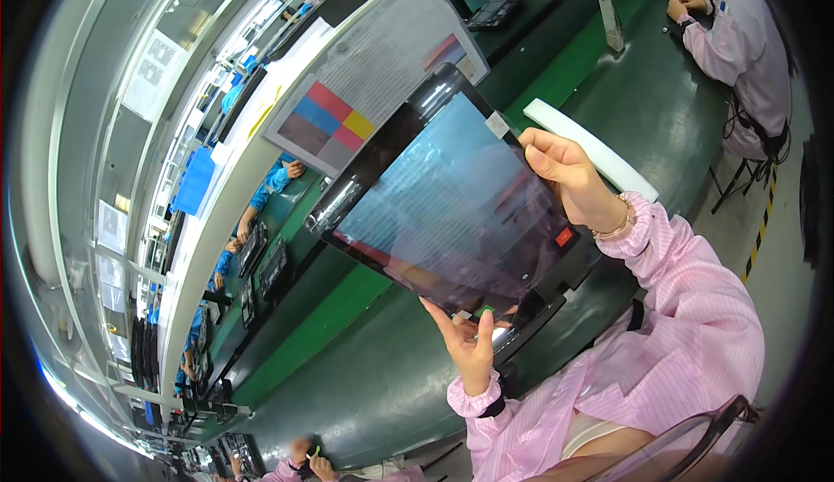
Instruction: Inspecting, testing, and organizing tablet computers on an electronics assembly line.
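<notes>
A glossy black-framed screen panel [452, 195] is held up at a slant in front of me, its bluish face mirroring the surroundings. My right hand [569, 173] grips the panel's right edge, the fingers curled and the thumb on the front. At the lower edge, my left hand [469, 347] has its thumb and forefinger closed on the frame beside a small green tag [485, 310]. A red sticker [564, 236] is on the panel's lower right corner. What lies behind the panel is mostly hidden.
A white bar [591, 149] lies on the green workbench [347, 395] beyond my right hand. Behind the panel stands a printed sheet with colour blocks [339, 121]. A co-worker in pink [738, 39] sits at upper right; blue-sleeved co-workers handle black units [274, 269] along a conveyor.
</notes>
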Motion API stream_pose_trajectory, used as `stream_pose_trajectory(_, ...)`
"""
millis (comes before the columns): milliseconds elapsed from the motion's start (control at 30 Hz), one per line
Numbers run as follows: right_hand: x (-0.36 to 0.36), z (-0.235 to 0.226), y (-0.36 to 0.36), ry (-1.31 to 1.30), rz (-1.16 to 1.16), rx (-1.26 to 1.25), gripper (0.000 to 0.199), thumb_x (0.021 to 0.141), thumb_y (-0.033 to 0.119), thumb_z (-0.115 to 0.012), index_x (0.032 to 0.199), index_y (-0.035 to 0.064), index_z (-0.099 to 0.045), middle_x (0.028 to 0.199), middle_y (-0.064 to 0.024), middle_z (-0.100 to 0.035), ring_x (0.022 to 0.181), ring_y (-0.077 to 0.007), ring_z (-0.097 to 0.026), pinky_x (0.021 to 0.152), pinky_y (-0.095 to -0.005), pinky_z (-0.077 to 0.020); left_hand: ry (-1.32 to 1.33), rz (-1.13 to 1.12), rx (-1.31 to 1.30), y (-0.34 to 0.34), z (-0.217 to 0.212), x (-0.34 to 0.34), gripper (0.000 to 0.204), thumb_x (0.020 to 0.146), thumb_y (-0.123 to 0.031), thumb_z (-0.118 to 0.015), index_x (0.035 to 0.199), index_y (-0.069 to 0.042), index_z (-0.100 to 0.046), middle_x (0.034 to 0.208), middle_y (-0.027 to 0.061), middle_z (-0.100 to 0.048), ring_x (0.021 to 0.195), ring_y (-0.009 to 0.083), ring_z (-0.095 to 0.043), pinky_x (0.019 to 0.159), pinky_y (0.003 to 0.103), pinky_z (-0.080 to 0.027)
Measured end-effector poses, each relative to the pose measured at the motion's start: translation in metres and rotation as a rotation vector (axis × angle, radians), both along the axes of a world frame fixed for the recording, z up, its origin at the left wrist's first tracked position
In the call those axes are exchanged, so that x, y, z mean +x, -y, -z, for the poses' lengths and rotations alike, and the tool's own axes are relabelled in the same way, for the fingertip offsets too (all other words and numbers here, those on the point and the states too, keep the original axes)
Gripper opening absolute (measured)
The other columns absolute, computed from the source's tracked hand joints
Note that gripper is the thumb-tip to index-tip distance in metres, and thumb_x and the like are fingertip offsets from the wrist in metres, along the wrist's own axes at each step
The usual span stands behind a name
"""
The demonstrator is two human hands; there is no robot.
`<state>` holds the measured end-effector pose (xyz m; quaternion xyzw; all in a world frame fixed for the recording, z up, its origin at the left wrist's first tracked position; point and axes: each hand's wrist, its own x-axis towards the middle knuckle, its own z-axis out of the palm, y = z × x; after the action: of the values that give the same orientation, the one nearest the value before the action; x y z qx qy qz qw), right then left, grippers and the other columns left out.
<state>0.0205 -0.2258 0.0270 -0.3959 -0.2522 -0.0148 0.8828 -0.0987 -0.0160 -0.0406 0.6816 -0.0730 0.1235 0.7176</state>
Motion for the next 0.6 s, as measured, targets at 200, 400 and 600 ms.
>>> stream_pose_trajectory(200,-0.0003,-0.0034,0.0001,0.027,0.007,-0.028,0.020,0.095,0.021,-0.051,0.102,0.0026,-0.055,0.092,0.0004,-0.060,0.083,-0.0033,-0.054,0.077,-0.0188,-0.0431,0.025,-0.016,0.021,-0.0004,0.0011,0.0004,0.089,0.088,0.001,-0.051,0.144,-0.020,0.015,0.087,0.0132,-0.054,0.070,0.0302,-0.065,0.058,0.034,-0.056)
stream_pose_trajectory(400,0.0014,-0.0020,-0.0021,-0.001,-0.033,0.010,0.021,0.094,0.022,-0.052,0.102,0.0023,-0.055,0.092,-0.0005,-0.060,0.083,-0.0037,-0.055,0.076,-0.0196,-0.0450,0.001,0.017,-0.087,-0.0025,-0.0019,-0.0028,0.094,0.084,0.007,-0.055,0.144,-0.015,0.014,0.106,0.0208,-0.055,0.084,0.0215,-0.059,0.067,0.034,-0.056)
stream_pose_trajectory(600,0.0027,-0.0006,-0.0026,-0.012,-0.021,0.003,0.021,0.094,0.023,-0.053,0.100,0.0032,-0.055,0.092,0.0001,-0.060,0.083,-0.0032,-0.055,0.076,-0.0192,-0.0455,0.005,0.031,-0.087,-0.0035,-0.0030,-0.0030,0.094,0.084,0.007,-0.055,0.144,-0.015,0.014,0.110,0.0230,-0.054,0.086,0.0235,-0.060,0.067,0.034,-0.056)
